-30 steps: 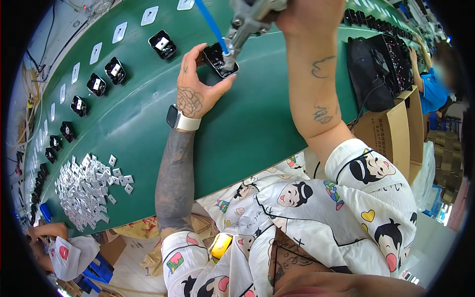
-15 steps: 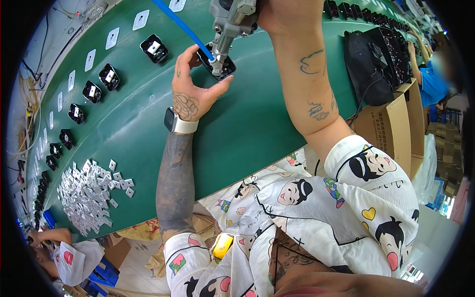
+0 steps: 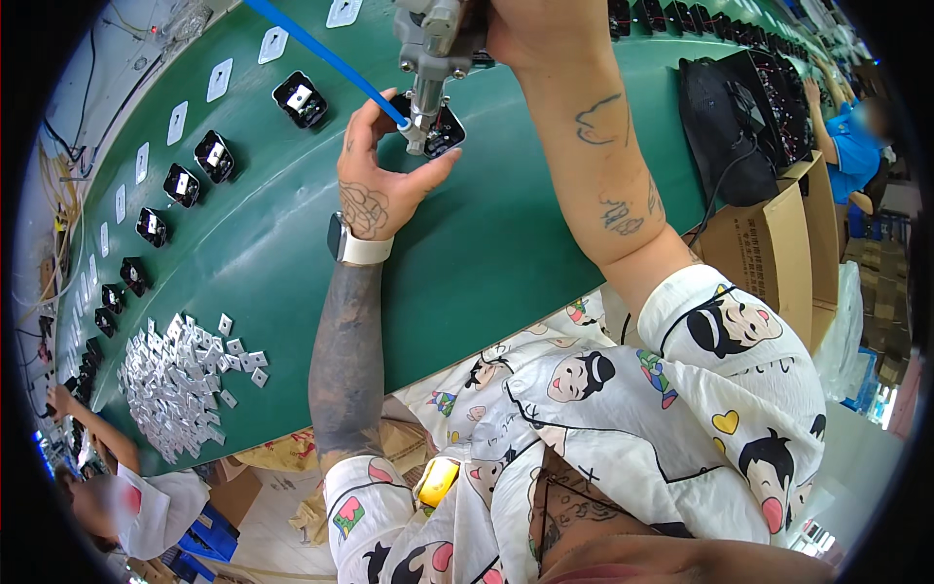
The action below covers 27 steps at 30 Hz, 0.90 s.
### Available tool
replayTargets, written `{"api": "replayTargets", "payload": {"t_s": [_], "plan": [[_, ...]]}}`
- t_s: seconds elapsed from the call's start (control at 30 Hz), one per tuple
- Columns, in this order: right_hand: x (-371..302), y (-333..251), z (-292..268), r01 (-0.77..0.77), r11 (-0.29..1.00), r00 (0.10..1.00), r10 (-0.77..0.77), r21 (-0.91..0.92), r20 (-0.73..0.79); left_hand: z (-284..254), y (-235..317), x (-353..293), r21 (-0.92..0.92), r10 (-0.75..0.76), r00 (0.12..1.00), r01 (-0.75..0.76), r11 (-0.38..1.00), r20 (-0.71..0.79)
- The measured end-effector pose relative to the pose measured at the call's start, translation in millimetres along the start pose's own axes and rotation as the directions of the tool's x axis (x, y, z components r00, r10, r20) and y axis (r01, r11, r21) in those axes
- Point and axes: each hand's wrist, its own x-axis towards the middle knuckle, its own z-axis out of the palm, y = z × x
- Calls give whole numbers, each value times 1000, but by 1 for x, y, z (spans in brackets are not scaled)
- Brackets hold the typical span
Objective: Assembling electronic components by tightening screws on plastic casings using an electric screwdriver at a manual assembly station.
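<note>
Near the top of the view my left hand (image 3: 394, 180) is curled around a black plastic housing (image 3: 449, 136), thumb on its near side and fingers on the far left side. My right hand (image 3: 511, 37), partly cut off by the top edge, is closed on a grey metal tool (image 3: 428, 73) with a blue hose (image 3: 326, 55) running to its tip. The nozzle-like tip points down at the left part of the housing. The tool hides some of the housing's inside and the fingers of my right hand.
Black housings with white inserts (image 3: 302, 99) and white plates (image 3: 220, 80) form curved rows along the green table (image 3: 467, 282). A heap of small silvery plates (image 3: 175, 389) lies at left. A black bag (image 3: 725, 131) and cardboard box (image 3: 769, 234) stand at right; co-workers sit on both sides.
The tool and my right forearm have shifted slightly left, so the tip is farther left over the housing. My left hand stays around it. The left co-worker's arm has moved.
</note>
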Motion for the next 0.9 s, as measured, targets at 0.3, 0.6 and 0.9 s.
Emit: {"api": "replayTargets", "payload": {"t_s": [0.3,0.6,0.9], "plan": [[-3,-56,-18,201,974,939,-222,-108,-263,-30,0,30,520,134,973,-215,827,188],[2,-54,-33,103,936,946,-196,-336,-256,-25,-40,127,689,53,929,-308,655,365],[4,-55,-53,92,920,937,-210,-381,-280,48,-18,142,646,109,780,-580,496,617]]}}
